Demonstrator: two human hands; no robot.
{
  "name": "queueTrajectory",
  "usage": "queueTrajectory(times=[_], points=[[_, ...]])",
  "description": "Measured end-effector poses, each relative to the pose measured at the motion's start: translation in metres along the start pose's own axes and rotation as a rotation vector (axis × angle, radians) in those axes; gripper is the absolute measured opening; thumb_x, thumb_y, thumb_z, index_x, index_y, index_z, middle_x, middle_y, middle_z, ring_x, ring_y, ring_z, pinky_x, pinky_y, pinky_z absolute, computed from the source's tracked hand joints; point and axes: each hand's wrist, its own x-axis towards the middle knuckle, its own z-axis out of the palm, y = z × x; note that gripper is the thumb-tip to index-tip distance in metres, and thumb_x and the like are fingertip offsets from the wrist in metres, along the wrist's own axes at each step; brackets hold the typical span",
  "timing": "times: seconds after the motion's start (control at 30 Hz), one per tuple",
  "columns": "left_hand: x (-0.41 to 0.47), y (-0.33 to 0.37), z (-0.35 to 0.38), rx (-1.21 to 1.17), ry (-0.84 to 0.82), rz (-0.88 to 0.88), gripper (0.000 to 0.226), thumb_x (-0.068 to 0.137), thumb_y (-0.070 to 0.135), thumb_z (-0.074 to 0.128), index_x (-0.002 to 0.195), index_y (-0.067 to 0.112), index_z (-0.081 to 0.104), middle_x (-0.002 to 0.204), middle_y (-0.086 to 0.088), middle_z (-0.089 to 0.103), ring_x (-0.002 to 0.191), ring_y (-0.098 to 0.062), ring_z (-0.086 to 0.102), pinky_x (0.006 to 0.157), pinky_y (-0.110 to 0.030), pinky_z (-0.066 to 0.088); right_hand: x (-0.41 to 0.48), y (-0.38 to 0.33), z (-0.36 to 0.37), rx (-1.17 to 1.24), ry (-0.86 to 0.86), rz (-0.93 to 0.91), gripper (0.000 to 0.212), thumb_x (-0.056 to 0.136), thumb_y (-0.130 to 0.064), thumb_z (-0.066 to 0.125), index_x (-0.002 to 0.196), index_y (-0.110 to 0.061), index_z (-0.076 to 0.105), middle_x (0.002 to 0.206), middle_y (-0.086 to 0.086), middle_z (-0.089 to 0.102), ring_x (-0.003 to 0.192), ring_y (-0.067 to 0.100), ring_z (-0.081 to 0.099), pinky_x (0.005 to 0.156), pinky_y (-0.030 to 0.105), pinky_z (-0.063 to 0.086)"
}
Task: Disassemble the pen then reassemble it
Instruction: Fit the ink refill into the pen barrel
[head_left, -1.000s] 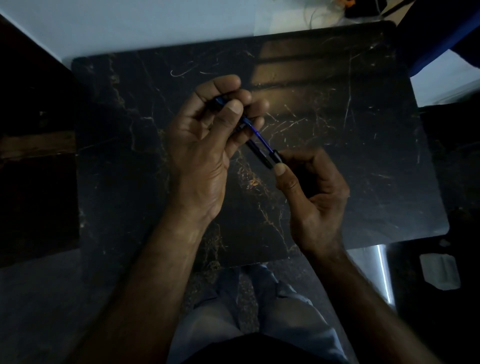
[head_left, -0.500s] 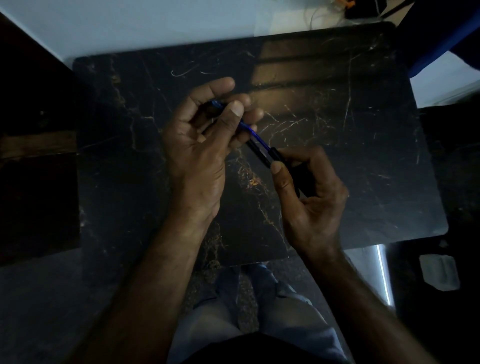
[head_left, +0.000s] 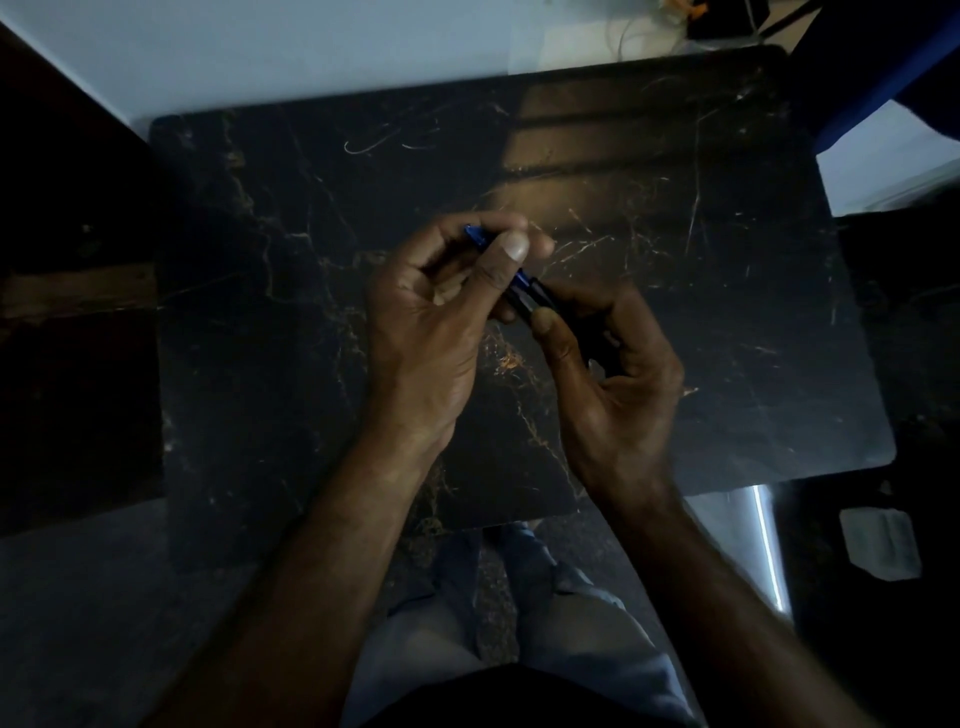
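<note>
left hand: closed around blue pen, thumb pressed on barrel, blue end poking out past fingers.
right hand: pinching dark lower end of pen, thumb on top.
pen position: held slanted between both hands, above dark marbled worktop.

Both forearms are bare to the frame edge; no sleeves, rings, or wristbands are visible. The left hand and right hand are ungloved. Legs wear light blue-grey trousers; a dark upper garment shows at the bottom.
</note>
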Motion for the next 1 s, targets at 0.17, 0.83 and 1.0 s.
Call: queueTrajectory(times=[0.17,0.83,1.0], points=[[-0.002,-0.008,0.000,-0.013,0.072,0.041,0.012,0.099,0.000,0.070,0.111,0.001,0.072,0.105,-0.009,0.077,0.095,-0.018,0.074,0.076,-0.029,0.061,-0.002,0.004,0.004,-0.011,0.000,-0.032,0.018,0.101,-0.006,0.073,0.118,0.000,0.074,0.107,0.013,0.076,0.099,0.035,0.076,0.080,0.054,0.063],[-0.002,-0.016,-0.025,-0.034,0.046,-0.057,0.033,0.097,-0.003,0.070,0.128,0.007,0.070,0.114,-0.008,0.080,0.106,-0.015,0.077,0.085,-0.025,0.059,-0.001,0.006,0.011,0.632,-0.113,0.523,0.009,0.093,-0.006,0.068,0.101,-0.011,0.065,0.068,-0.006,0.058,0.054,0.010,0.048,0.051,0.029,0.040],[0.000,-0.014,-0.031,-0.067,-0.028,-0.096,0.033,0.100,-0.002,0.067,0.131,0.010,0.069,0.120,-0.009,0.079,0.112,-0.019,0.076,0.090,-0.029,0.059,-0.003,0.007,0.012,0.636,-0.169,0.627,0.034,0.107,-0.033,0.059,0.087,-0.008,0.068,0.055,-0.001,0.043,0.045,0.012,0.035,0.047,0.027,0.032]])
